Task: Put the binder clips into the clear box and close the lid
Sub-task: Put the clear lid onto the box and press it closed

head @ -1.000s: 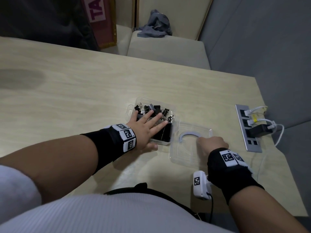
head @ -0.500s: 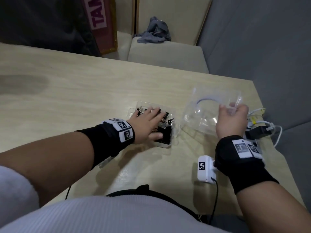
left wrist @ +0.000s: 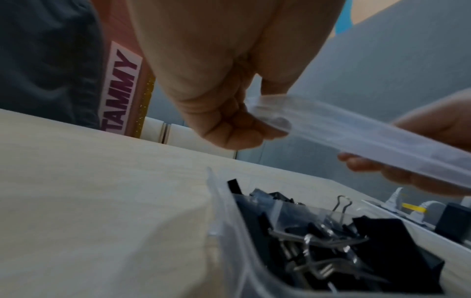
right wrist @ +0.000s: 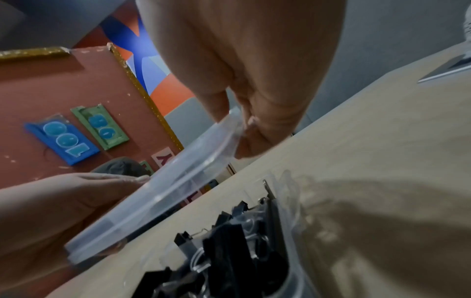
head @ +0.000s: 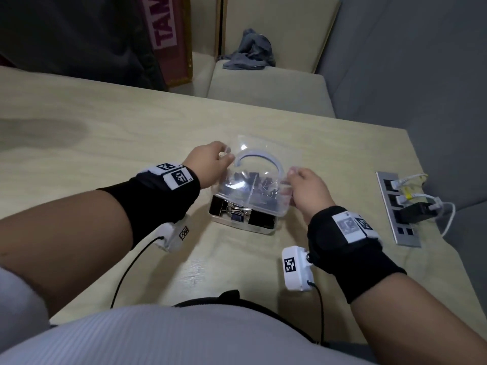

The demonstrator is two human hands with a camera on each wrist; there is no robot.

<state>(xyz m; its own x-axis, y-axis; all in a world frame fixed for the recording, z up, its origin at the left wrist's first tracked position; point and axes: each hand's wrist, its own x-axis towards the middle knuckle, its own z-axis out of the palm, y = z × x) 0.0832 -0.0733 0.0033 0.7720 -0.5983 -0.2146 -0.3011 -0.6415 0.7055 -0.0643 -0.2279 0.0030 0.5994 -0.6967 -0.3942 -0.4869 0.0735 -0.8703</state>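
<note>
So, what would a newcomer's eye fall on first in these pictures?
First the clear lid, held in the air at mid-table by the left hand and the right hand, one at each side. Just below it sits the open box, filled with black clips.

The head view looks steeply down over the bench (head: 110, 143), while each wrist view sits close beneath its own fingers (left wrist: 229, 125), looking up from low beside the box (right wrist: 290, 201), all three sharing the raised lid (head: 263, 180).
</note>
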